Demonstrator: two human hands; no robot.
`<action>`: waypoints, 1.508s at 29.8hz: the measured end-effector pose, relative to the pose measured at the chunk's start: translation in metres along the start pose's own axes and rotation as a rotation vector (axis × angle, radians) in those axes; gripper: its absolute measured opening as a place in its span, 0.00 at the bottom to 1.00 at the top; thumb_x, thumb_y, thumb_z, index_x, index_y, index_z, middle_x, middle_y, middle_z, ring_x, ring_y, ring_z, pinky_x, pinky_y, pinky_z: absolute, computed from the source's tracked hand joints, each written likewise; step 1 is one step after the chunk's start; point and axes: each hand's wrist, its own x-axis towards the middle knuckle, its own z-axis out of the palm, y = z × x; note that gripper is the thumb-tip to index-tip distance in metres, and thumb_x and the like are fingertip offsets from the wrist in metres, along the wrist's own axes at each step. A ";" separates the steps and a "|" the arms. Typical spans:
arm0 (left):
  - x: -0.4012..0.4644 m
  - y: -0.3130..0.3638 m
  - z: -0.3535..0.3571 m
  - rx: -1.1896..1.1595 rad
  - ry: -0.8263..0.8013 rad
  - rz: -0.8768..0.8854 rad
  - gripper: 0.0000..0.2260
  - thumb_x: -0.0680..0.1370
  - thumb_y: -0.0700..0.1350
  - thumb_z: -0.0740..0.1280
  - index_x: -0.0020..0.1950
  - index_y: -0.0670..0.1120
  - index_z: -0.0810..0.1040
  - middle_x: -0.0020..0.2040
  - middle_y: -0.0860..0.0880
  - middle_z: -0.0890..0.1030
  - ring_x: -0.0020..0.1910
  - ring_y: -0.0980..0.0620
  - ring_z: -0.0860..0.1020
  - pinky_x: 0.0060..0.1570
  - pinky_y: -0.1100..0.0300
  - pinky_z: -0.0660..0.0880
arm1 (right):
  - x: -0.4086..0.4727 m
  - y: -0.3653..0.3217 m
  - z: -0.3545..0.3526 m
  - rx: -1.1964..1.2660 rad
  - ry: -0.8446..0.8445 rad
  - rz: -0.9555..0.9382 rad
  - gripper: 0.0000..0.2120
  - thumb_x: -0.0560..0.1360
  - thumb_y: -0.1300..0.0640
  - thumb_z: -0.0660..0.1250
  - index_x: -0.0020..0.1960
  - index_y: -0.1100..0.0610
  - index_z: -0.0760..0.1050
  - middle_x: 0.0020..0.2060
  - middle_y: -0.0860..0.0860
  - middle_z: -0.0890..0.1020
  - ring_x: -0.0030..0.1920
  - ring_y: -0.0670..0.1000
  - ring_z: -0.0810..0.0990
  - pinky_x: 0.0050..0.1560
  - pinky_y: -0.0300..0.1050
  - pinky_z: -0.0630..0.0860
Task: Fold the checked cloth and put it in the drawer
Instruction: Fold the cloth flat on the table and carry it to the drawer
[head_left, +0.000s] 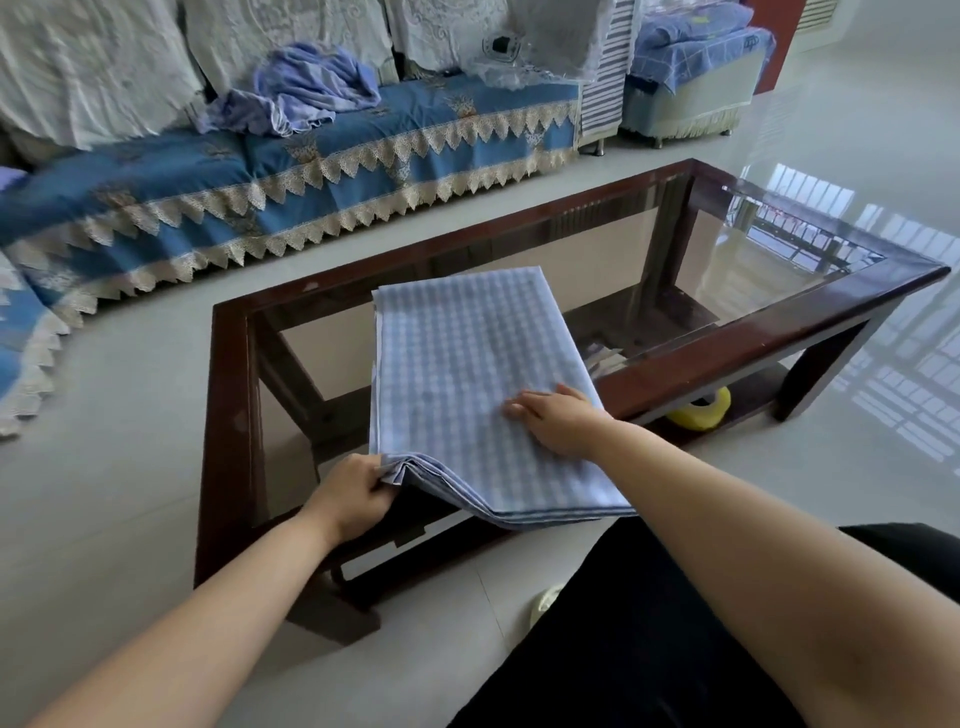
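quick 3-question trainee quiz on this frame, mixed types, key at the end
1. True or false: the checked cloth lies on the sofa.
2. Which hand pinches the cloth's stacked near corner? A) left hand B) right hand C) neither
3. Fill in: the right hand rests flat on top of the ___.

Key
1. False; it lies on the glass table, its near edge hanging over the table's side.
2. A
3. cloth
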 end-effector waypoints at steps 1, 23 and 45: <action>0.000 0.000 0.000 -0.027 0.022 -0.011 0.24 0.68 0.55 0.54 0.43 0.40 0.82 0.40 0.43 0.84 0.41 0.44 0.82 0.41 0.50 0.77 | -0.002 0.010 -0.003 -0.031 0.009 -0.003 0.21 0.83 0.46 0.45 0.72 0.46 0.65 0.73 0.42 0.66 0.75 0.42 0.57 0.75 0.46 0.43; 0.029 -0.041 -0.009 0.515 -0.188 0.408 0.32 0.77 0.45 0.67 0.77 0.57 0.56 0.76 0.52 0.62 0.74 0.51 0.63 0.70 0.57 0.56 | -0.022 0.085 -0.016 -0.397 0.049 -0.257 0.32 0.79 0.65 0.56 0.78 0.47 0.49 0.77 0.44 0.51 0.77 0.45 0.49 0.76 0.42 0.50; 0.038 0.006 -0.002 -0.719 0.392 -0.579 0.07 0.80 0.52 0.63 0.42 0.55 0.76 0.44 0.55 0.80 0.46 0.53 0.77 0.52 0.55 0.71 | -0.023 0.046 0.005 0.740 0.502 0.187 0.17 0.76 0.42 0.63 0.39 0.55 0.75 0.36 0.47 0.80 0.41 0.50 0.78 0.44 0.48 0.72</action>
